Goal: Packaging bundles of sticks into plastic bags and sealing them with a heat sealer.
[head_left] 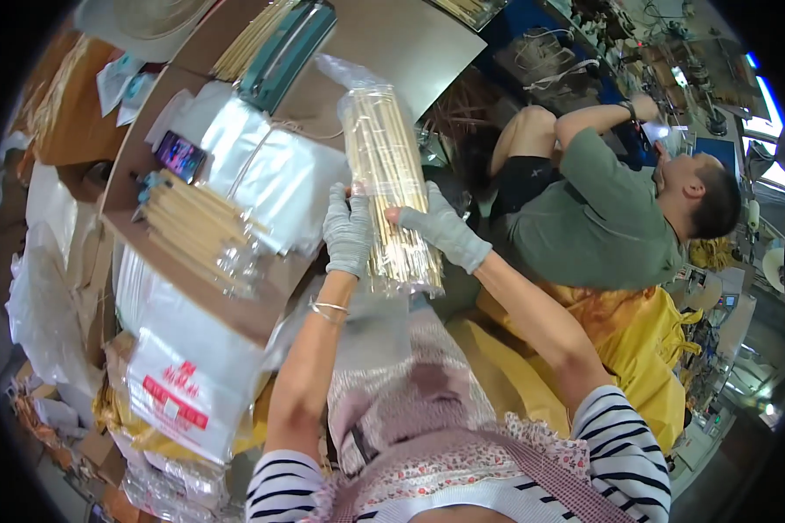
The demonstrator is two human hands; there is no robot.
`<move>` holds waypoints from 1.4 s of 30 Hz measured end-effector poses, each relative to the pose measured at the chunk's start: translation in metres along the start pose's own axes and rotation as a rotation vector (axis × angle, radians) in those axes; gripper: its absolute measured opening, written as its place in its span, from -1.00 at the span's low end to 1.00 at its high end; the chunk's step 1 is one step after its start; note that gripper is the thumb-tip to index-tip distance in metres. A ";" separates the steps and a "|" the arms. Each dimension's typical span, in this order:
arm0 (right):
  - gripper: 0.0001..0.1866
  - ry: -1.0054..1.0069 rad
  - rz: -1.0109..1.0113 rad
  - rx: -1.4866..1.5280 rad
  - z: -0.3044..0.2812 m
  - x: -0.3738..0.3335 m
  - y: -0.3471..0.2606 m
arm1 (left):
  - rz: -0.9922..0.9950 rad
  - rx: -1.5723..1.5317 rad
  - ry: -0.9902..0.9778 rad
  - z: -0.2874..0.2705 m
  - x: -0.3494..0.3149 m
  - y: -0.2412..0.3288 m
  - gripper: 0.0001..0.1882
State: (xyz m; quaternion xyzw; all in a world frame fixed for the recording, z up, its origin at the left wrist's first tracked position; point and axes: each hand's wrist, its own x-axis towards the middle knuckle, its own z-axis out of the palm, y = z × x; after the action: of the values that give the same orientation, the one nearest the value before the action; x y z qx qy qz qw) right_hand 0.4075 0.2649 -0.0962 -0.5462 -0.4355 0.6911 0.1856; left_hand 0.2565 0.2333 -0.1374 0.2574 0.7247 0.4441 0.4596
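Observation:
Between my hands is a clear plastic bag of long wooden sticks (381,148), held lengthwise over my lap and the table's near edge. My left hand (346,228), in a grey fingerless glove, grips the bag's left side. From the right, my right hand (440,228), gloved the same way, closes on it with the thumb across the front. The bag's loose upper end reaches over the tabletop. Left of it lies a stack of clear plastic bags (279,187) with a cord across it. A loose bundle of sticks (196,228) rests at the table's left side.
A teal sealing device (288,57) stands at the back beside more sticks (246,44). A phone (180,157) lies near the left rim of the table (392,39). At right sits a co-worker in a green shirt (597,213), beside yellow sacks (628,349). White printed bags (183,366) hang at lower left.

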 end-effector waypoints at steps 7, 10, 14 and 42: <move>-0.54 -0.233 0.014 0.321 0.044 -0.151 -0.006 | 0.252 0.147 -0.158 -0.134 -0.105 0.075 -0.68; -0.60 0.003 -0.451 0.118 0.115 -0.206 -0.016 | 0.559 0.701 -0.133 -0.170 -0.143 0.086 -0.74; -0.63 0.172 -0.222 -0.367 0.142 -0.212 0.052 | 0.663 0.889 -0.216 -0.207 -0.174 0.096 -0.78; -0.85 0.517 -1.206 -0.823 0.066 -0.142 -0.219 | 0.695 0.337 -0.216 -0.195 -0.054 0.269 -0.59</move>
State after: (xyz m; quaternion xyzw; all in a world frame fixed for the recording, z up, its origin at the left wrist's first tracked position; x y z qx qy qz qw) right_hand 0.3466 0.2552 0.1660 -0.3836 -0.8222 0.1034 0.4077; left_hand 0.0960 0.2392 0.1588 0.6042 0.6048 0.4184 0.3069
